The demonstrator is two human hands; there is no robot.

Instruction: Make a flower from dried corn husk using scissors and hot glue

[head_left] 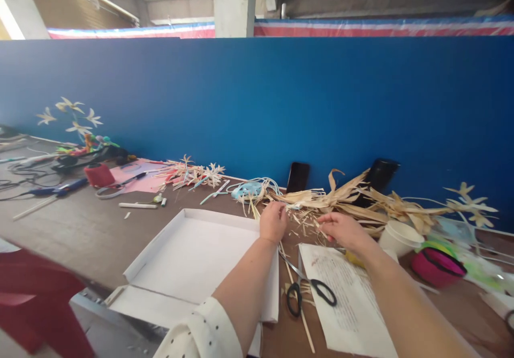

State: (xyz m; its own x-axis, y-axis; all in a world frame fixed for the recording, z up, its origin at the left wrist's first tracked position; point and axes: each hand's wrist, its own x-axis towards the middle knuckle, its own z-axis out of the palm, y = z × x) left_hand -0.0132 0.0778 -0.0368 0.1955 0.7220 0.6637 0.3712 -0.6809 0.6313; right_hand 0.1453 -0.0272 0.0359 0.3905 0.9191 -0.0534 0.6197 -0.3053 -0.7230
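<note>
My left hand point(273, 221) reaches over the corner of a shallow white cardboard tray point(168, 240), its fingers curled down into a heap of dried straw-coloured leaf strips point(341, 194). What those fingers grip is hidden. My right hand point(341, 228) hovers just right of it, fingers bent and loosely apart, touching the loose strips. Black-handled scissors point(309, 288) lie open between my forearms, partly on a printed paper sheet point(349, 304).
A blue partition wall point(257, 111) closes the back of the brown table. Two dark phones point(297, 177) lean against it. A white paper cup point(399, 237), a pink bowl point(436, 267), finished straw flowers point(72, 114), a red spool point(98, 176) and hand tools lie around.
</note>
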